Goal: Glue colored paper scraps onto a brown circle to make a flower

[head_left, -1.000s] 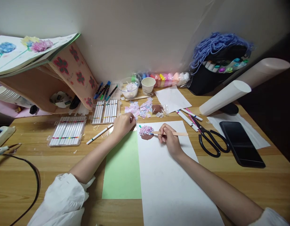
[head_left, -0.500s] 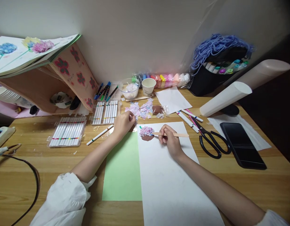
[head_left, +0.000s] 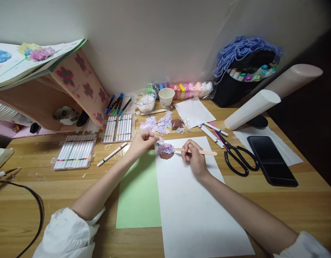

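My right hand (head_left: 193, 157) is closed round a flat wooden stick (head_left: 205, 152) whose tip touches a brown clay blob topped with pink and blue paper scraps (head_left: 165, 149). The blob sits at the top left corner of a white sheet (head_left: 192, 208). My left hand (head_left: 141, 141) is pinched on a small paper scrap right at the blob's left edge. A green sheet (head_left: 140, 195) lies beside the white one. A loose pile of torn pink and blue scraps (head_left: 157, 124) lies just beyond my hands.
Black scissors (head_left: 235, 157) and a dark phone (head_left: 271, 159) lie to the right. Marker trays (head_left: 76, 150) sit left, with one loose marker (head_left: 111, 154). A paper cup (head_left: 166, 97), a clear bowl (head_left: 146, 102), clay packs, rolled paper (head_left: 251, 109) and a black marker bag (head_left: 235, 86) stand at the back.
My left hand has moved right from near the scrap pile to the blob's left edge with a scrap pinched in it. The right hand and stick have hardly moved.
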Tool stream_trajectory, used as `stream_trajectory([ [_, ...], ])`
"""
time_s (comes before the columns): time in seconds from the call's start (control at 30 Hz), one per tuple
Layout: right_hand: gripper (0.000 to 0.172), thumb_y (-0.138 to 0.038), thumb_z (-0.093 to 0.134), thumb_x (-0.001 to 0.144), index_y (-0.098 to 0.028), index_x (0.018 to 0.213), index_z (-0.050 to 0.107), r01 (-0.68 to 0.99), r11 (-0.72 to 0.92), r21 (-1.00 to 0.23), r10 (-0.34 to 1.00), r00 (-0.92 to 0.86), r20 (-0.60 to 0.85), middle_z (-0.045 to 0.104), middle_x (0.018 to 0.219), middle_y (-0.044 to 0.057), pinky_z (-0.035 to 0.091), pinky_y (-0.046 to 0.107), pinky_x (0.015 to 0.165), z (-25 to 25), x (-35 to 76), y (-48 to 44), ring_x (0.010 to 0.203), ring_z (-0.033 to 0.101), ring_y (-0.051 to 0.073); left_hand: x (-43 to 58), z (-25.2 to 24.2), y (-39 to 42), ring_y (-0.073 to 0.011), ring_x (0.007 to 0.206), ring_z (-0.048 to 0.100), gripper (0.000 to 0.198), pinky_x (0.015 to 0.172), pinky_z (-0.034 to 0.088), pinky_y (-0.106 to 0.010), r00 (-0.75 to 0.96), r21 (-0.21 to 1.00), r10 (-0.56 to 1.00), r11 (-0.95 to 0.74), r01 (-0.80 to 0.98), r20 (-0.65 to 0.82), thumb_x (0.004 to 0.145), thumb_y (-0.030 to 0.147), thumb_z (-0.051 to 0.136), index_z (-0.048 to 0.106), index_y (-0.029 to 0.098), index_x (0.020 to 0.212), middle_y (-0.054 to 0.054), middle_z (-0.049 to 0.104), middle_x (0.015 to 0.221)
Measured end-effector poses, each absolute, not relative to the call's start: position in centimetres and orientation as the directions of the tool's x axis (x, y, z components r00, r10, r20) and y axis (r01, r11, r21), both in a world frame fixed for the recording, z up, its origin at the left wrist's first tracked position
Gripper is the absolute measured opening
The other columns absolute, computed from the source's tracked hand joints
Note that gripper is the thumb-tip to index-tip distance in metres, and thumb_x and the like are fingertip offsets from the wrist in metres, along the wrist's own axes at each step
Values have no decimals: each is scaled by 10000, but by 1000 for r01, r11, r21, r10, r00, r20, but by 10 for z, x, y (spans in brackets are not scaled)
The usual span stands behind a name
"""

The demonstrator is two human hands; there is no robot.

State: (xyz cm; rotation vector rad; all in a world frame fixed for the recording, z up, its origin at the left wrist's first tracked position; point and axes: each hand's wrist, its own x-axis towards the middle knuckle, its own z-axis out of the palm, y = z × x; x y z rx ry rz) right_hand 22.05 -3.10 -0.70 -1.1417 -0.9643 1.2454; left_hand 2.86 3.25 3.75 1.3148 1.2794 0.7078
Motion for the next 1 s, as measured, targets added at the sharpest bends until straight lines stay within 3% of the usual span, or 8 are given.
stream_trajectory([
  [0.13, 247, -275, 369, 870, -214, 634, 413, -174, 76, -982, 978, 204, 39, 376, 431, -66, 205, 230, 406, -6, 221, -35, 372, 314, 88, 44, 27, 6, -107, 551, 501, 163, 533, 360, -220, 324, 875, 940, -67, 480, -106, 772, 317, 577, 610, 163, 732, 26, 546, 565],
  [0.2, 259, -287, 365, 879, -216, 635, 416, -146, 118, -982, 977, 194, 88, 350, 437, -69, 196, 235, 402, -9, 222, -38, 370, 297, 90, 50, 21, -4, -123, 586, 500, 135, 547, 346, -231, 340, 714, 933, -318, 624, 118, 800, 287, 560, 597, 176, 734, 22, 530, 560],
  [0.3, 267, -298, 368, 893, -217, 646, 429, -36, 194, -980, 972, 142, 187, 362, 467, -59, 205, 247, 412, -15, 226, -43, 396, 306, 101, 55, 10, -13, -142, 612, 496, 120, 544, 317, -250, 483, 373, 773, -627, 684, 412, 821, 218, 540, 573, 179, 711, -4, 551, 587],
  [0.4, 281, -304, 374, 891, -216, 632, 437, 128, 305, -944, 944, 88, 318, 404, 523, -33, 245, 265, 450, -18, 231, -45, 447, 345, 115, 57, 1, -20, -150, 590, 490, 174, 522, 293, -271, 640, 177, 617, -769, 615, 458, 838, 179, 505, 544, 178, 668, -25, 573, 598],
  [0.53, 300, -324, 354, 890, -223, 616, 423, 221, 330, -918, 931, 84, 355, 397, 525, -21, 262, 287, 480, -17, 236, -43, 464, 358, 133, 56, 1, -27, -172, 671, 540, 166, 573, 356, -290, 683, 254, 649, -760, 598, 335, 868, 272, 488, 578, 184, 760, -51, 643, 715],
  [0.67, 297, -348, 354, 882, -228, 618, 420, 200, 272, -941, 947, 115, 299, 393, 521, -20, 258, 288, 469, -16, 236, -41, 448, 347, 134, 55, 6, -29, -172, 743, 576, 190, 616, 396, -283, 570, 384, 792, -607, 696, 219, 885, 331, 467, 601, 197, 884, -46, 654, 756],
  [0.77, 288, -337, 354, 881, -227, 624, 425, 189, 262, -946, 950, 120, 287, 401, 523, -20, 254, 284, 462, -17, 236, -41, 447, 347, 130, 58, 6, -26, -170, 749, 578, 169, 608, 389, -278, 513, 401, 841, -536, 743, 173, 886, 309, 477, 606, 203, 910, -29, 647, 735],
  [1.0, 264, -298, 370, 875, -224, 628, 426, 133, 262, -956, 952, 126, 278, 394, 515, -33, 245, 276, 455, -11, 236, -40, 430, 328, 117, 62, 7, -24, -169, 736, 563, 129, 584, 361, -272, 537, 398, 832, -544, 739, 141, 869, 298, 513, 597, 200, 873, -21, 632, 722],
])
